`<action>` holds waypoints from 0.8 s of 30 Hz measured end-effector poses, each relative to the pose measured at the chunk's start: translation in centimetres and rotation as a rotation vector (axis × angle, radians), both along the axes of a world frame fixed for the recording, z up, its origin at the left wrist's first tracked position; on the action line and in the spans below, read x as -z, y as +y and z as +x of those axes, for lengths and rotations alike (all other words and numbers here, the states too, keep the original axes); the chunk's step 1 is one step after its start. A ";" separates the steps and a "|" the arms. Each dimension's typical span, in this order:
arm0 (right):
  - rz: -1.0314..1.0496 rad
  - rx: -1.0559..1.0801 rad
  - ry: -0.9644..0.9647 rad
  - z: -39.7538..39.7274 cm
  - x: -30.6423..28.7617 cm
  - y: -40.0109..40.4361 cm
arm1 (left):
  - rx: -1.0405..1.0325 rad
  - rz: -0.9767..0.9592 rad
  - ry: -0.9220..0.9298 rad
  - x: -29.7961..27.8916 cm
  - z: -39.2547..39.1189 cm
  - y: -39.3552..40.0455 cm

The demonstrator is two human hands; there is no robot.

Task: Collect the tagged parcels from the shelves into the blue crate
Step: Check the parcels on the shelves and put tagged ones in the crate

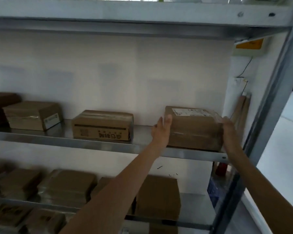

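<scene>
On the middle shelf (98, 146), at its right end, the parcel (194, 130) sat flat, long axis running left-right. It lay directly between both grips: left hand (161, 130) pressed open against its left end, right hand (229, 132) curled around its right end, equally near.

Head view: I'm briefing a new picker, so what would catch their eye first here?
Two hands flank a cardboard parcel with a white label at the right end of the middle shelf: the left hand lies against its left side, the right hand against its right. More parcels sit further left and on the shelf below.
</scene>
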State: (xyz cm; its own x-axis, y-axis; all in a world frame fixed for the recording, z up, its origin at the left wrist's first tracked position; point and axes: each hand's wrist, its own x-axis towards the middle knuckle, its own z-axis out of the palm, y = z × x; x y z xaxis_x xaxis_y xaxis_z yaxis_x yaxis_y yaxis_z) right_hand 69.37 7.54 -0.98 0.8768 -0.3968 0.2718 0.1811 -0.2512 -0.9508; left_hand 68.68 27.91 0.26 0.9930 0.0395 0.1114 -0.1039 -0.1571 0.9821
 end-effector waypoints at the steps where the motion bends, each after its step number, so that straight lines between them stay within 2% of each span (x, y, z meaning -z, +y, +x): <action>1: -0.089 0.103 -0.073 -0.6 -0.2 0.8 | 0.035 0.023 -0.072 0.1 -1.0 0.8; 4: -0.309 0.446 -0.361 -2.9 -1.0 5.1 | 0.142 -0.001 -0.329 1.2 -2.8 4.8; 6: -0.337 0.607 -0.493 -3.7 -1.3 9.7 | 0.127 -0.032 -0.467 1.4 -2.9 8.7; 7: -0.317 0.584 -0.539 -3.8 -1.5 12.4 | 0.085 -0.047 -0.519 1.2 -2.8 10.8; 9: -0.263 0.363 -0.551 -3.4 -1.1 17.8 | -0.024 -0.055 -0.591 0.8 -2.5 14.9; 13: -0.196 -0.086 -0.298 -1.9 0.5 26.0 | -0.332 0.075 -0.639 1.2 -0.9 22.3; 15: -0.178 -0.171 -0.133 -1.0 1.0 28.2 | -0.474 0.147 -0.572 1.4 0.6 25.1; 17: -0.145 -0.220 0.002 -0.4 1.4 29.4 | -0.507 0.130 -0.420 1.9 1.8 27.1; 21: -0.126 -0.240 0.092 -0.1 1.8 30.0 | -0.319 -0.103 -0.103 2.5 2.3 28.9; 24: -0.150 -0.217 0.095 -0.2 1.5 29.9 | -0.247 -0.160 -0.032 2.4 1.8 28.7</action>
State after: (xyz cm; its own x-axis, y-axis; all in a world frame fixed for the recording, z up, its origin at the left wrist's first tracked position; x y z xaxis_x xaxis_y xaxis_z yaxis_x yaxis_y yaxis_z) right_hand 69.20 37.40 -2.45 0.9611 -0.1588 0.2260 0.1578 -0.3559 -0.9211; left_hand 70.48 56.62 -2.14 0.9473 0.2991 0.1151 -0.1129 -0.0247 0.9933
